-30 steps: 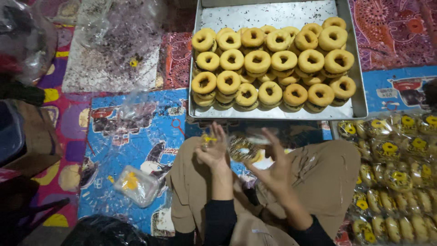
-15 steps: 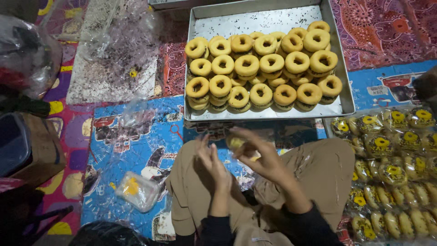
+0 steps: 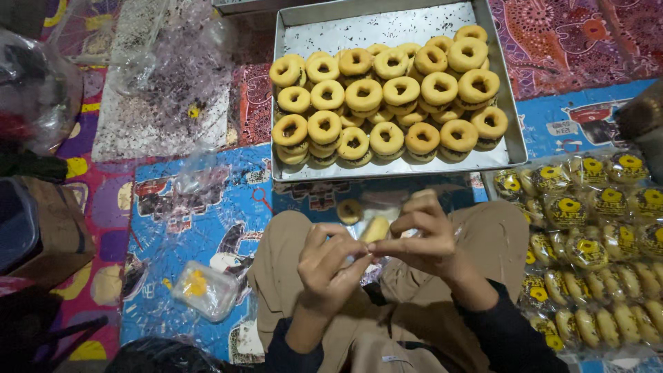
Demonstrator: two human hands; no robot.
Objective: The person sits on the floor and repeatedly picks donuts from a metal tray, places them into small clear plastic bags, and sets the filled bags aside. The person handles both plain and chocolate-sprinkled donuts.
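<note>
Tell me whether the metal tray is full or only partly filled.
Partly filled: ring pastries cover the near part, while the metal tray shows bare floor along its far edge.

The clear bag (image 3: 387, 211) between the hands is too faint to trace, the left hand (image 3: 328, 266) hides what its fingers pinch, the tray (image 3: 293, 169) is cut at the top edge, and the packed cookie bags (image 3: 594, 242) run off the right edge.

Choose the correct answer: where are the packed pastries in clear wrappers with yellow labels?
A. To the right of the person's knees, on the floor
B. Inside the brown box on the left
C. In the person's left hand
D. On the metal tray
A: the wrapped pastries lie in rows on the mat at the right, beside the person's leg, while the metal tray holds only unwrapped ring pastries.
</note>
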